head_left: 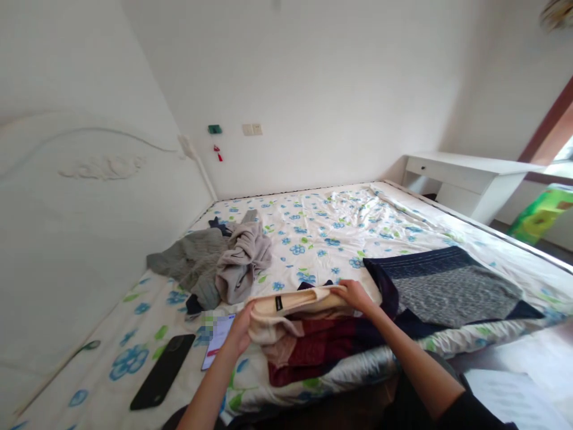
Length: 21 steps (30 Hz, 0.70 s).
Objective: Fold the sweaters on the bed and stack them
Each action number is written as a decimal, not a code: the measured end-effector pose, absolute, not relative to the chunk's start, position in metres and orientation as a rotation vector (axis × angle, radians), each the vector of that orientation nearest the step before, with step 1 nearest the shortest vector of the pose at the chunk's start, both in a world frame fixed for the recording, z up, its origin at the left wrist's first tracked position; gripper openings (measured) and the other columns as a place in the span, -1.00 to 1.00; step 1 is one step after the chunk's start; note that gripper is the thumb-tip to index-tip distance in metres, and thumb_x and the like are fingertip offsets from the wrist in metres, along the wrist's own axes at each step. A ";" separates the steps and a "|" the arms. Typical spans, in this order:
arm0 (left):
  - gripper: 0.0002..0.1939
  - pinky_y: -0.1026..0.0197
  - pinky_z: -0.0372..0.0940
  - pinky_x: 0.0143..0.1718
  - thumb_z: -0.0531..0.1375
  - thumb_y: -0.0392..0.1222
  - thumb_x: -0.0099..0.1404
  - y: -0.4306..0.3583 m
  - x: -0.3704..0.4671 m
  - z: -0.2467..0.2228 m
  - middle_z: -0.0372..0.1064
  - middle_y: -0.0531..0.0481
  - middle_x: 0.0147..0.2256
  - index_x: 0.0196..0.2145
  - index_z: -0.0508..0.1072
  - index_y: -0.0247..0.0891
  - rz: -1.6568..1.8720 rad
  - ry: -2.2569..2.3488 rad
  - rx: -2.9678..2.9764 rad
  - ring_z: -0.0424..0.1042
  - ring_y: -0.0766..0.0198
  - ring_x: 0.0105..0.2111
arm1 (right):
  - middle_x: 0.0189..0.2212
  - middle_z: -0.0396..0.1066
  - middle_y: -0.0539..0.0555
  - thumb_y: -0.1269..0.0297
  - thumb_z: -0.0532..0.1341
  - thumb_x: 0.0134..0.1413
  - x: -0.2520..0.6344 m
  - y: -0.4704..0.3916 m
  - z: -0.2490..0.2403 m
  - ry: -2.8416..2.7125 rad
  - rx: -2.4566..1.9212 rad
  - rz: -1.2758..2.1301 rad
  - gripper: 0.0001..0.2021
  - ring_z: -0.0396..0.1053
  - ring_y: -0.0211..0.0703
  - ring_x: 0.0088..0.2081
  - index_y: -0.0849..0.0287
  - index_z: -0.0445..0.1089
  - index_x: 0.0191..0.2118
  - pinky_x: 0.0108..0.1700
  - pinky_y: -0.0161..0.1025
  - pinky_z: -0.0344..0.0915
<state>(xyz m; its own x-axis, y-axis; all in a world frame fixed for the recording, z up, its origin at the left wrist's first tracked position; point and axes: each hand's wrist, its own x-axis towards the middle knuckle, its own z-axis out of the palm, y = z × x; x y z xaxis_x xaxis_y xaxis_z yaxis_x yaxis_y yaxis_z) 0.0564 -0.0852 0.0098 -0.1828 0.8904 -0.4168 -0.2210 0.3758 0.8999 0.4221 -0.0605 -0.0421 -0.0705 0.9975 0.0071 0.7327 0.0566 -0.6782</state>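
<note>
A garment with a cream top part (268, 331) and dark red lower part (313, 346) lies at the bed's front edge, its neckline raised and a dark label showing inside. My left hand (243, 327) grips the left end of the neckline. At the right end, the fingers of my right hand (353, 294) are closed on the same cream edge. Right of it, a grey and navy garment (452, 286) lies flat. Crumpled grey clothes (201, 263) rest on the left side of the bed.
A black phone (163, 371) and a lit phone (218, 343) lie left of the garment on the flowered sheet (128, 361). The headboard (102, 197) stands at left. Beyond the bed's right side are a white desk (465, 167) and a green bag (541, 215).
</note>
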 end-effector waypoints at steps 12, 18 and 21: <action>-0.46 -0.08 0.43 0.20 0.46 0.10 -0.10 -0.115 -0.016 -0.044 0.71 -0.19 -0.01 -0.14 0.61 -0.11 0.203 1.739 1.731 0.60 -0.31 0.16 | -0.25 0.61 0.11 0.03 0.30 0.27 0.485 -0.085 -0.118 -1.865 -1.575 0.856 -0.74 0.52 0.08 -0.14 0.12 0.55 -0.20 -0.04 -0.16 0.35; -0.60 -0.19 0.47 0.03 0.43 0.16 -0.01 -0.100 -0.026 -0.032 0.57 -0.18 -0.47 -0.60 0.34 -0.08 0.038 2.045 1.627 0.67 -0.37 -0.09 | -0.31 0.59 0.10 0.23 0.30 0.20 0.477 -0.073 -0.122 -1.835 -1.749 0.780 -0.92 0.53 0.06 -0.15 0.09 0.48 -0.26 -0.05 -0.19 0.33; -0.54 -0.13 0.53 -0.12 0.47 0.23 -0.03 -0.106 -0.029 -0.030 0.50 -0.10 -0.54 -0.60 0.37 -0.10 0.267 1.898 1.280 0.67 -0.21 -0.27 | -0.30 0.61 0.12 0.32 0.33 0.07 0.478 -0.074 -0.134 -1.917 -1.757 0.861 -0.95 0.54 0.08 -0.13 0.10 0.44 -0.36 -0.04 -0.17 0.32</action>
<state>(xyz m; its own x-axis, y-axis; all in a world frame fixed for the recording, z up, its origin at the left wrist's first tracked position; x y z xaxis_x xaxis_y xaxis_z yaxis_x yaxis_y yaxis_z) -0.0293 -0.1064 -0.0304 -0.1552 0.8496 -0.5040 0.6776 0.4628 0.5715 0.4784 -0.0738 -0.1345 -0.1300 0.9851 -0.1128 0.7386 0.0204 -0.6739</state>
